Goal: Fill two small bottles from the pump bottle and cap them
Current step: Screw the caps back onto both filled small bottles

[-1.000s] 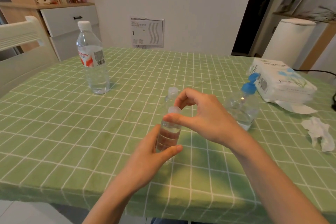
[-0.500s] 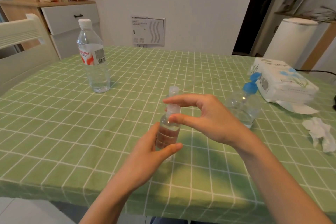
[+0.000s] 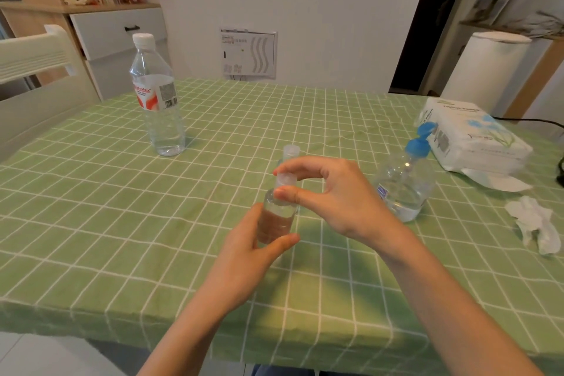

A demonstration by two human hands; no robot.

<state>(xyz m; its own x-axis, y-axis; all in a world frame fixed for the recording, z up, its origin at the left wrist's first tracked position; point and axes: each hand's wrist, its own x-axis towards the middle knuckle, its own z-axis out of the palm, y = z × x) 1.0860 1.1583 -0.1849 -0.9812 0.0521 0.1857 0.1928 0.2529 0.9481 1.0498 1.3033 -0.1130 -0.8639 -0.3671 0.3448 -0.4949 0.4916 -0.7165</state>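
1. Gripping filled small bottle (image 3: pixel 276 223) mid-table with left hand (image 3: pixel 247 250); pinching its cap (image 3: pixel 286 179) with right hand (image 3: pixel 332 195).
2. Seemingly done: second small bottle (image 3: pixel 291 152), capped, at 12 o'clock.
3. Left: tightening; pump bottle (image 3: pixel 403 183) at 3 o'clock.

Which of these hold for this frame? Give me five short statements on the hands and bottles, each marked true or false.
1. The left hand holds the small bottle. True.
2. The right hand pinches its cap. True.
3. The pump bottle stands left of the hands. False: the pump bottle stands to their right.
4. The water bottle is uncapped. False: the water bottle wears a white cap.
5. A second small bottle stands behind the hands. True.
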